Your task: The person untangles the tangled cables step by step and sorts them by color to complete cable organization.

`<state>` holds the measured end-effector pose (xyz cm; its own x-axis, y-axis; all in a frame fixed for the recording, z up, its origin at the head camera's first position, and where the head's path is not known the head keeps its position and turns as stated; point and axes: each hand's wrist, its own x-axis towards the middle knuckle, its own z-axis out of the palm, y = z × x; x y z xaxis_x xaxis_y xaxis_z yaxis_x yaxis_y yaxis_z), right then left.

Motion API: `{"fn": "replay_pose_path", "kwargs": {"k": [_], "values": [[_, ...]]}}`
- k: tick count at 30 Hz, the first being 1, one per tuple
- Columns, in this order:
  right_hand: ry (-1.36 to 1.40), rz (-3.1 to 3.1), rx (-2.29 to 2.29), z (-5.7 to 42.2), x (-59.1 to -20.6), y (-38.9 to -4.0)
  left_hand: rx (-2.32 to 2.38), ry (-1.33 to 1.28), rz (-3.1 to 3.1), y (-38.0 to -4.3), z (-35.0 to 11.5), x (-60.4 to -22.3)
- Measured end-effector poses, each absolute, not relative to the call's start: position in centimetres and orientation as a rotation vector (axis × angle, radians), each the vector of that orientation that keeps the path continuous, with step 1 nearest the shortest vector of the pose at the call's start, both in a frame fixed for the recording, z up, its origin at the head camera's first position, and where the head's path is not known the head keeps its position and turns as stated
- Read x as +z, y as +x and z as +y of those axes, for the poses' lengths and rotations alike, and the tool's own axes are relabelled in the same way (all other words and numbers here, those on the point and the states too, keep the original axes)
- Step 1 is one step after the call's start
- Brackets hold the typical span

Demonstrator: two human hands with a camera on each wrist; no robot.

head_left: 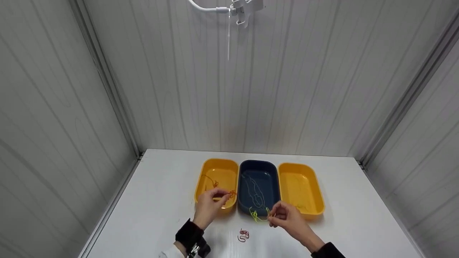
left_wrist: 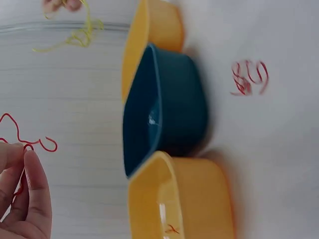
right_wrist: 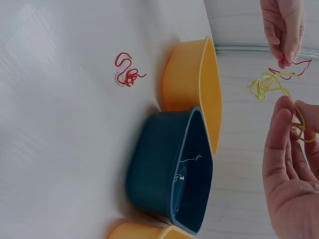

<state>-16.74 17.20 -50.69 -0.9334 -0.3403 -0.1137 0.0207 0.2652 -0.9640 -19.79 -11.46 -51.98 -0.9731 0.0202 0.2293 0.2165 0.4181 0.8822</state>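
My left hand (head_left: 209, 207) pinches a tangled red string (head_left: 232, 194) between thumb and fingertips, above the left yellow tray. In the left wrist view, a loop of this red string (left_wrist: 49, 144) sticks out past the fingertips. My right hand (head_left: 291, 219) pinches a yellow string (head_left: 254, 215); its knotted bunch hangs over the near end of the dark blue tray (head_left: 241, 200). Part of the yellow string (right_wrist: 300, 119) bends round inside the right fingers. A second red string (head_left: 243, 235) lies crumpled on the white table in front of the trays.
Three trays stand side by side: left yellow (head_left: 198, 184), dark blue in the middle, right yellow (head_left: 320, 195). Red string (head_left: 215, 184) lies in the left one, pale string (head_left: 256, 195) in the blue one. A white bracket (head_left: 247, 7) hangs high at the back wall.
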Motion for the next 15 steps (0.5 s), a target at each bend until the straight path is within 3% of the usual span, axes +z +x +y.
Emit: {"fn": "replay_pose_path", "kwargs": {"k": [15], "values": [[-0.262,2.211,-1.716,17.3,-51.5,-16.2,-1.115,-0.274,-2.768,-22.9,-13.0,-55.3]]}}
